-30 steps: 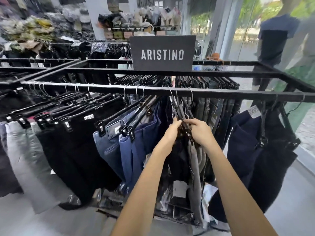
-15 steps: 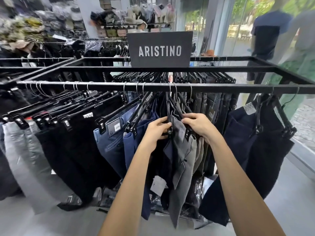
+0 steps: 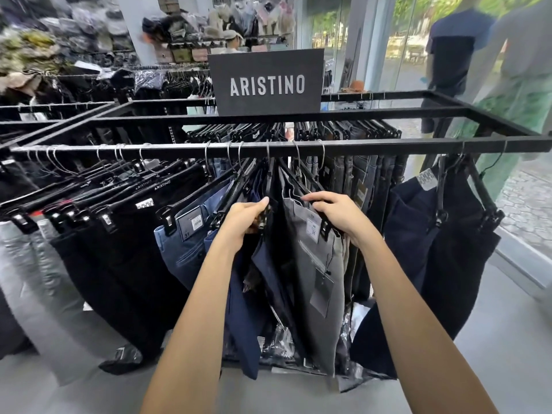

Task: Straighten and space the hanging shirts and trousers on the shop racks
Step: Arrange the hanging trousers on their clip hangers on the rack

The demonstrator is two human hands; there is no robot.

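Observation:
A black rack rail (image 3: pixel 373 144) runs across the view with trousers hung on clip hangers. My left hand (image 3: pixel 246 218) grips the clip hanger of a navy pair (image 3: pixel 248 309) in the middle. Just to the right, my right hand (image 3: pixel 337 215) grips the hanger of a grey pair (image 3: pixel 316 273) with a white size label. A dark gap shows between these two pairs. Black trousers (image 3: pixel 119 249) and blue jeans (image 3: pixel 182 252) hang slanted at the left. Dark navy trousers (image 3: pixel 424 249) hang apart at the right.
A dark ARISTINO sign (image 3: pixel 265 82) stands on the rack top. A second rail behind holds denim (image 3: pixel 358 180). Glass wall and mannequins (image 3: pixel 454 55) stand at right. Plastic-wrapped goods (image 3: pixel 280 342) lie on the grey floor under the rack. Shelves of folded clothes fill the back.
My hands have drawn apart, the left taking the navy pair leftward and the right holding the grey pair, which now faces me. The bunched trousers have opened out.

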